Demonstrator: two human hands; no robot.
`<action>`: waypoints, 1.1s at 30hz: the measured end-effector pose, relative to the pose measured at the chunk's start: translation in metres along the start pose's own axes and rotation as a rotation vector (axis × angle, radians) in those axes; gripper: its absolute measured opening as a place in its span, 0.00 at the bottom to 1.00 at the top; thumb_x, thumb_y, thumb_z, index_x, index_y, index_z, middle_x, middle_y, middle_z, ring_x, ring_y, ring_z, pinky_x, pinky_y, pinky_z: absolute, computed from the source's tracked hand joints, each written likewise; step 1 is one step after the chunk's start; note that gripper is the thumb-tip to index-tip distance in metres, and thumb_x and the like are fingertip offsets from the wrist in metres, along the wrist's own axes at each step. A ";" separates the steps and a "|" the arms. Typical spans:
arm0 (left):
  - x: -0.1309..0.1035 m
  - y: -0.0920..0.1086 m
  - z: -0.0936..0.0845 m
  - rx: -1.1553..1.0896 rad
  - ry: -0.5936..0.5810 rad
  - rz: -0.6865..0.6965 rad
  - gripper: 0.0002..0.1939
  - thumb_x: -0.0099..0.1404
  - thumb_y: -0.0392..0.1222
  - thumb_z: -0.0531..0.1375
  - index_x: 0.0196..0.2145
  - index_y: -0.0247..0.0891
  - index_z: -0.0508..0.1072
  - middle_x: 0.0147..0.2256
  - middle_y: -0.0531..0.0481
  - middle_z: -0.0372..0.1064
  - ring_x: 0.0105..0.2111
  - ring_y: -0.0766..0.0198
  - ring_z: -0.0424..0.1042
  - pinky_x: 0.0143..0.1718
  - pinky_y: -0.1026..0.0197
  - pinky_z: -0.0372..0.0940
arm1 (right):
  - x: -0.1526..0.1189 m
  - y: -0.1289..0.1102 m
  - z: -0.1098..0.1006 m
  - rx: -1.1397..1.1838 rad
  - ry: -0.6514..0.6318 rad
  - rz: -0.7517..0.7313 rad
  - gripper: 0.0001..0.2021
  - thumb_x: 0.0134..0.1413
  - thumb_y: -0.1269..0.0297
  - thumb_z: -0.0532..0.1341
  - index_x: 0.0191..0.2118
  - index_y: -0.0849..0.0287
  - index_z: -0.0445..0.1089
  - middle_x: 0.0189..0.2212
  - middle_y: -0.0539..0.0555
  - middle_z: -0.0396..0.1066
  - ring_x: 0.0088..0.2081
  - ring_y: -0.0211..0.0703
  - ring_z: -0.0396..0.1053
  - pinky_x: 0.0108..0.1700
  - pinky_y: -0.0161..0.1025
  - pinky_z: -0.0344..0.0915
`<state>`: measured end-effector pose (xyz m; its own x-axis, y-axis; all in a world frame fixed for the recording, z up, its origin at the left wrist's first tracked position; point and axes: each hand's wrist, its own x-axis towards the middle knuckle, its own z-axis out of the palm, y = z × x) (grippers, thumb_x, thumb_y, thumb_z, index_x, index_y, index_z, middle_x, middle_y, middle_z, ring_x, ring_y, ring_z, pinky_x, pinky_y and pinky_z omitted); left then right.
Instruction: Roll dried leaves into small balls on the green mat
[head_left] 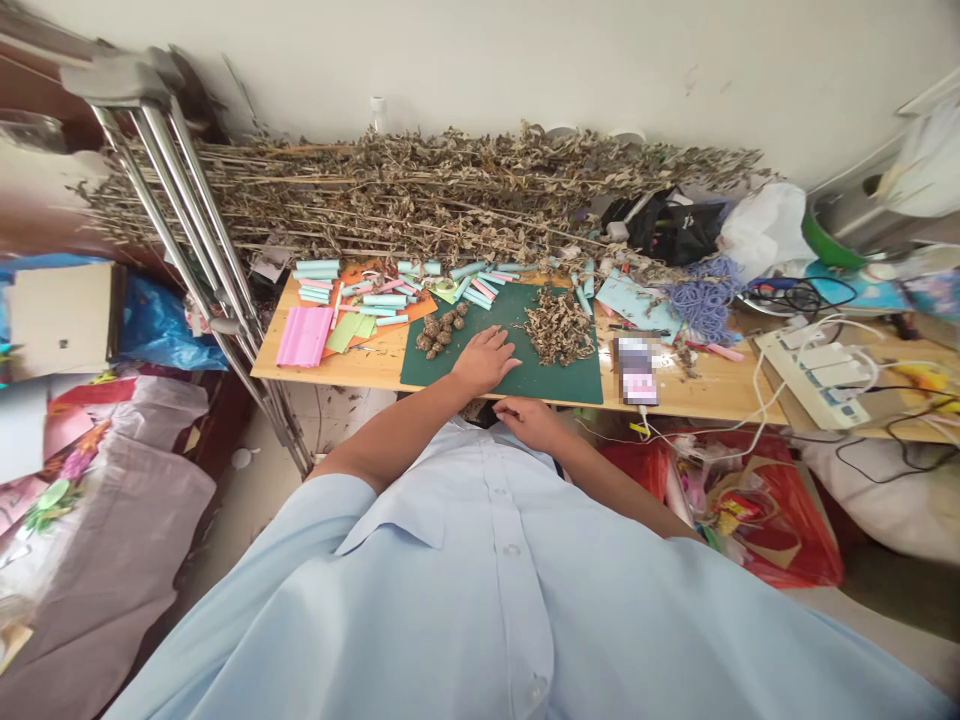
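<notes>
Left hand [484, 360]: palm down on the flat dark green mat [562, 384], fingers extended and slightly spread, nothing visible in its grasp. Right hand [529, 424]: at the near edge of the light wooden table [720, 388], fingers partly curled; contents, if any, cannot be told.

Small heap of rounded brown dried-plant clumps [440, 332] lies on the mat, left of the left hand. Loose pile of crumbled, dry brown leaves [559, 328] sits on the mat's right part, apart from both hands. Pale blue paper rolls [385, 300] lie beyond the clumps and to their left.
</notes>
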<state>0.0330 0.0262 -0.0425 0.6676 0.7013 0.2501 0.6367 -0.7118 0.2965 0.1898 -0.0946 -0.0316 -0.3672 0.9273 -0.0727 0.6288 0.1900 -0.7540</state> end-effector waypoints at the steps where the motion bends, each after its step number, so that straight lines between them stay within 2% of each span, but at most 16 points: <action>1: 0.001 -0.001 0.002 -0.011 0.001 -0.011 0.22 0.75 0.50 0.50 0.55 0.34 0.74 0.63 0.36 0.66 0.69 0.48 0.57 0.66 0.42 0.58 | 0.000 -0.001 0.000 0.006 -0.001 -0.006 0.10 0.61 0.68 0.58 0.42 0.54 0.77 0.40 0.53 0.80 0.40 0.46 0.76 0.46 0.41 0.69; 6: 0.004 -0.006 0.009 -0.062 0.000 -0.035 0.17 0.73 0.42 0.53 0.52 0.36 0.77 0.61 0.39 0.69 0.67 0.50 0.60 0.66 0.42 0.60 | 0.000 0.000 0.006 0.038 0.003 -0.050 0.10 0.62 0.67 0.58 0.42 0.53 0.77 0.39 0.52 0.80 0.40 0.45 0.76 0.45 0.41 0.69; 10: 0.004 -0.007 0.011 -0.073 0.004 -0.016 0.20 0.73 0.41 0.52 0.58 0.34 0.73 0.61 0.38 0.69 0.67 0.52 0.60 0.67 0.43 0.59 | -0.001 0.002 0.005 0.058 0.037 -0.077 0.11 0.63 0.64 0.57 0.43 0.52 0.77 0.40 0.52 0.80 0.41 0.46 0.77 0.47 0.41 0.70; 13: 0.004 -0.006 0.010 -0.053 0.001 -0.006 0.20 0.74 0.41 0.52 0.57 0.33 0.73 0.62 0.37 0.68 0.68 0.51 0.59 0.67 0.44 0.58 | -0.002 0.003 0.003 0.056 0.072 -0.061 0.11 0.63 0.63 0.57 0.43 0.51 0.77 0.40 0.53 0.80 0.41 0.47 0.77 0.47 0.42 0.70; 17: 0.001 -0.002 0.005 -0.030 -0.014 0.002 0.23 0.74 0.48 0.51 0.57 0.30 0.72 0.63 0.34 0.65 0.69 0.48 0.57 0.68 0.43 0.56 | -0.003 0.003 -0.003 0.078 0.112 -0.030 0.11 0.63 0.63 0.57 0.43 0.50 0.77 0.37 0.52 0.80 0.39 0.47 0.78 0.45 0.44 0.72; 20: -0.001 0.002 0.000 -0.010 -0.043 0.008 0.30 0.71 0.57 0.54 0.60 0.30 0.70 0.65 0.32 0.61 0.70 0.45 0.53 0.68 0.43 0.54 | -0.004 0.004 -0.008 0.146 0.158 -0.004 0.12 0.64 0.61 0.56 0.44 0.49 0.77 0.36 0.52 0.80 0.37 0.47 0.79 0.44 0.45 0.74; 22: -0.002 0.003 -0.002 0.013 -0.059 0.000 0.32 0.69 0.59 0.57 0.60 0.31 0.69 0.65 0.31 0.60 0.70 0.43 0.52 0.67 0.42 0.54 | -0.004 0.005 -0.012 0.179 0.204 0.002 0.12 0.64 0.59 0.57 0.45 0.50 0.77 0.37 0.53 0.80 0.36 0.48 0.79 0.43 0.45 0.75; 27: 0.002 0.005 -0.005 0.059 -0.059 -0.025 0.25 0.69 0.55 0.58 0.56 0.36 0.72 0.61 0.32 0.63 0.66 0.43 0.56 0.64 0.44 0.56 | 0.000 0.014 -0.025 0.160 0.337 0.022 0.12 0.64 0.56 0.58 0.45 0.52 0.77 0.38 0.55 0.81 0.36 0.48 0.80 0.43 0.47 0.77; 33: 0.007 0.002 -0.006 0.071 -0.077 -0.045 0.19 0.71 0.54 0.55 0.50 0.39 0.74 0.55 0.36 0.65 0.58 0.46 0.60 0.57 0.48 0.58 | 0.007 0.035 -0.042 0.159 0.516 0.013 0.13 0.63 0.54 0.60 0.45 0.55 0.77 0.35 0.54 0.81 0.31 0.44 0.79 0.37 0.42 0.77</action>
<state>0.0370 0.0301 -0.0343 0.6637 0.7294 0.1658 0.6905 -0.6827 0.2390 0.2384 -0.0678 -0.0310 0.0495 0.9749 0.2172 0.5048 0.1632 -0.8477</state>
